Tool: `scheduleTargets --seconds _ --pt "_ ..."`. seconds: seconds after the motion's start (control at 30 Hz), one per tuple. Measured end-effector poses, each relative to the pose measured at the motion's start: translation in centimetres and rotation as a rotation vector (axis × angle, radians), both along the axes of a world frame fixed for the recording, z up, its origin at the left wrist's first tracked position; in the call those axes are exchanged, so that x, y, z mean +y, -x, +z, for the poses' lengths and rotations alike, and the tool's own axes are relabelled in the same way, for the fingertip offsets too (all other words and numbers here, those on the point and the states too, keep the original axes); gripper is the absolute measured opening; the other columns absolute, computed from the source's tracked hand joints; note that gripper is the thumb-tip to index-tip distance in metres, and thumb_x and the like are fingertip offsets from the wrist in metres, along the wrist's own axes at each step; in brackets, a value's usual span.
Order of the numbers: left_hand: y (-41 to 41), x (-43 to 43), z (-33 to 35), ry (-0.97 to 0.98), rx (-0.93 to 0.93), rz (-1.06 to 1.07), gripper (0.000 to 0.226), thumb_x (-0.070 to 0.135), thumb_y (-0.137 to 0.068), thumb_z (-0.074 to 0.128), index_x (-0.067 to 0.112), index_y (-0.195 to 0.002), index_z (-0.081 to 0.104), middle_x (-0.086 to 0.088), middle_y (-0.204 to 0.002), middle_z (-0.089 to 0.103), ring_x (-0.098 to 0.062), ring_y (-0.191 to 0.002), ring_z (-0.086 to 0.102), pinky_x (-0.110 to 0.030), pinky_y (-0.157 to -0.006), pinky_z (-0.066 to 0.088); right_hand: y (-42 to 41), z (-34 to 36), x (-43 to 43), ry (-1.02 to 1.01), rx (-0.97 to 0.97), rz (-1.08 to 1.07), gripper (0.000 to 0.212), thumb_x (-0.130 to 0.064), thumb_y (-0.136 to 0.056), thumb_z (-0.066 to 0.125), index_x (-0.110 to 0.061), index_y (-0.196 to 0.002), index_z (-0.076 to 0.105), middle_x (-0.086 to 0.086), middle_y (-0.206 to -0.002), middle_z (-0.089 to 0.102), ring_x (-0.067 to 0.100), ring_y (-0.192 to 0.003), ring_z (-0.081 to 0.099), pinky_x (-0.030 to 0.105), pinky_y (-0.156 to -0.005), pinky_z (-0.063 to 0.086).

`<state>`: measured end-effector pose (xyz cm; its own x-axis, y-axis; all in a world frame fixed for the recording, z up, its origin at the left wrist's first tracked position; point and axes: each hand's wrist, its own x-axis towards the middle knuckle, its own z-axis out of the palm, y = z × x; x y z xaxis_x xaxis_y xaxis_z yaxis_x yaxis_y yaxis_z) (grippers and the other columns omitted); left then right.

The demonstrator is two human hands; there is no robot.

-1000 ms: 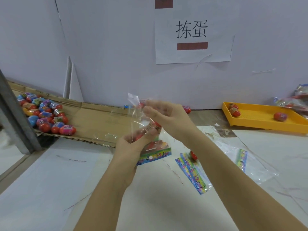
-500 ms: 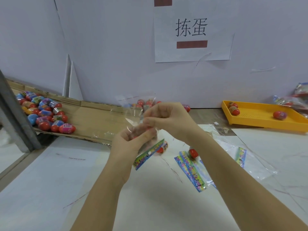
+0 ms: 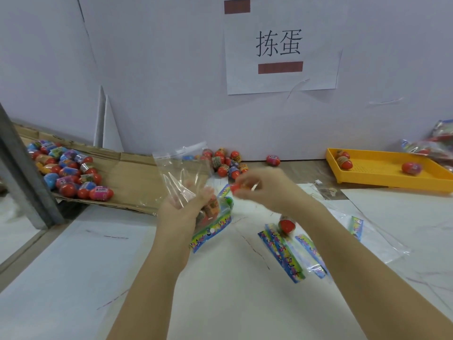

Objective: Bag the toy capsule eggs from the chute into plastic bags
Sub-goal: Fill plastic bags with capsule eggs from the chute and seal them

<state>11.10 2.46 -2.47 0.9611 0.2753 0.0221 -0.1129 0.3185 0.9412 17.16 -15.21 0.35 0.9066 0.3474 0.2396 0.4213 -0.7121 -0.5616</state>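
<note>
My left hand [image 3: 182, 208] grips a clear plastic bag [image 3: 183, 173] with a colourful printed strip at its bottom; the bag stands up with its mouth at the top and holds eggs low down. My right hand [image 3: 263, 188], blurred, pinches a red capsule egg [image 3: 236, 187] just right of the bag. Many red, blue and pink capsule eggs [image 3: 71, 176] lie on the cardboard chute [image 3: 132, 182] at the left. A second cluster of eggs [image 3: 225, 160] sits by the wall behind my hands. One red egg [image 3: 286, 225] rests on flat spare bags [image 3: 291, 251].
A yellow tray [image 3: 382, 173] at the right holds three eggs. Filled bags [image 3: 434, 143] pile at the far right edge. A grey metal post [image 3: 22, 173] stands at the left. A paper sign [image 3: 279, 45] hangs on the white wall. A lone pink egg [image 3: 273, 160] lies by the wall.
The bag has been opened up and now stands taller in my left hand. My right hand has left the bag's top and moved right, now holding a red egg.
</note>
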Motion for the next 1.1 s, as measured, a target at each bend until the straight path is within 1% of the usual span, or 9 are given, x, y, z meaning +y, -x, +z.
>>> scheduleTargets --seconds 0.13,0.33,0.47,0.57,0.7,0.83,0.93,0.97,1.1 --pt "0.4 -0.6 -0.1 -0.150 -0.047 -0.110 0.073 0.003 -0.065 0.085 0.018 -0.128 0.051 -0.011 -0.107 0.068 -0.013 -0.071 0.070 -0.030 -0.064 0.059 1.4 3.1 0.0 -0.676 -0.050 0.103 0.007 -0.026 -0.087 0.069 -0.025 -0.091 0.063 -0.012 -0.074 0.072 0.004 -0.068 0.068 0.011 -0.056 0.048" --pt "1.0 -1.5 -0.6 -0.431 -0.148 -0.104 0.074 0.010 -0.066 0.088 0.055 -0.111 0.050 0.018 -0.101 0.068 -0.001 -0.085 0.069 -0.038 -0.081 0.060 3.4 5.0 1.1 -0.334 -0.364 0.142 0.023 -0.031 -0.089 0.065 -0.032 -0.112 0.065 -0.008 -0.094 0.059 -0.004 -0.080 0.051 0.008 -0.074 0.039" --pt "1.2 -1.7 -0.5 -0.441 -0.213 -0.112 0.079 0.009 -0.066 0.087 0.054 -0.120 0.051 0.034 -0.103 0.066 0.005 -0.084 0.068 -0.019 -0.068 0.054 3.7 5.0 1.1 -0.003 -0.504 0.001 0.032 -0.045 -0.080 0.070 -0.027 -0.104 0.062 -0.019 -0.086 0.058 0.004 -0.086 0.048 0.028 -0.084 0.025" --pt "1.2 -1.7 -0.6 -0.410 -0.226 -0.120 0.073 0.005 -0.068 0.085 0.049 -0.119 0.056 0.024 -0.102 0.070 0.004 -0.080 0.067 -0.013 -0.063 0.051 3.9 5.0 1.2 0.038 -0.506 0.032 0.025 -0.054 -0.081 0.064 -0.033 -0.093 0.069 -0.019 -0.080 0.062 0.006 -0.092 0.043 0.032 -0.081 0.020" --pt "1.1 -1.9 -0.1 -0.312 -0.212 -0.167 0.043 0.006 -0.078 0.078 0.021 -0.116 0.064 0.006 -0.081 0.070 -0.007 -0.063 0.065 -0.021 -0.064 0.053 3.8 4.5 1.8 0.112 -0.397 0.097 0.055 -0.067 -0.088 0.027 -0.035 -0.081 0.072 -0.020 -0.110 0.058 0.003 -0.103 0.028 0.029 -0.083 0.012" --pt "1.0 -1.8 0.4 -0.094 -0.140 -0.178 0.020 0.019 -0.078 0.078 0.028 -0.095 0.074 -0.002 -0.077 0.073 -0.015 -0.066 0.069 -0.025 -0.060 0.056 3.4 4.2 2.2 -0.114 -0.304 0.109 0.039 -0.062 -0.095 0.021 -0.065 -0.084 0.058 -0.022 -0.115 0.048 0.002 -0.114 0.025 0.019 -0.092 0.011" --pt "0.8 -1.5 0.7 -0.036 -0.081 -0.114 0.036 0.044 -0.062 0.078 0.028 -0.094 0.074 -0.002 -0.086 0.076 -0.016 -0.074 0.073 -0.027 -0.060 0.057 2.1 3.3 1.5 -0.431 -0.322 -0.012 0.023 -0.032 -0.101 0.039 -0.042 -0.108 0.059 -0.012 -0.107 0.058 0.010 -0.113 0.043 0.023 -0.097 0.028" --pt "0.7 -1.3 0.7 -0.028 -0.070 -0.082 0.036 0.046 -0.060 0.077 0.028 -0.091 0.075 0.000 -0.086 0.077 -0.014 -0.074 0.072 -0.025 -0.059 0.057 1.8 3.0 0.9 -0.364 -0.230 -0.071 0.021 -0.025 -0.099 0.044 -0.031 -0.109 0.061 -0.007 -0.107 0.058 0.014 -0.106 0.048 0.027 -0.092 0.036" --pt "0.7 -0.9 0.9 0.031 -0.059 -0.047 0.024 0.045 -0.060 0.074 0.028 -0.076 0.076 0.003 -0.083 0.076 -0.010 -0.072 0.071 -0.022 -0.057 0.056 1.3 2.0 -2.2 0.679 0.366 -0.227 0.053 -0.046 -0.086 0.065 -0.014 -0.127 0.054 0.004 -0.116 0.060 0.020 -0.094 0.059 0.030 -0.076 0.049"
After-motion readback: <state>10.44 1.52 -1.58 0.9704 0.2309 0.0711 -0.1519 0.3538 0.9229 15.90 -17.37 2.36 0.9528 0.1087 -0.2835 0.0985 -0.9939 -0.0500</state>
